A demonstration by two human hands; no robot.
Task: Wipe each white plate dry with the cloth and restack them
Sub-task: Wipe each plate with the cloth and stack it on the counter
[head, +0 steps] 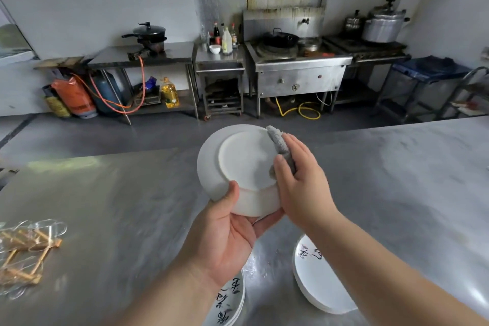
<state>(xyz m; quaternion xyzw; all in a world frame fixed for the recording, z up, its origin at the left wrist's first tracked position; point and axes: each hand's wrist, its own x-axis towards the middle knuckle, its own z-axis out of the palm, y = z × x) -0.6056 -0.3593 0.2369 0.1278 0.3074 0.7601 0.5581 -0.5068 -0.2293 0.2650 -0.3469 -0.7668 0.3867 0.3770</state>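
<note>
Plates are the business here, and they sit in three places on or over the wide grey brushed-steel bench [105, 206] that fills the lower frame. Largest of the groups is the stack of round white plates with dark brush lettering [317, 280] at lower right, partly behind the forearm. A second lettered white stack [230, 304] shows at lower centre, mostly hidden under the left wrist; which pile is wiped and which is waiting cannot be told from this view.

Held in the air at centre frame, the round white plate [243, 164] is turned underside toward the camera. The left hand [227, 235] grips its near rim, thumb on the back and fingers [267, 219] curled beneath. The right hand [301, 180] is closed around a small folded grey cloth [280, 145], pressing it to the plate's right edge.

By my judgement the job is mid-course: this plate's back is being dried, it has yet to be restacked, and some part of the two piles probably remains.

At lower left, a blurred clutter of wood sticks and clear plastic [26, 254] lies untouched.
</note>
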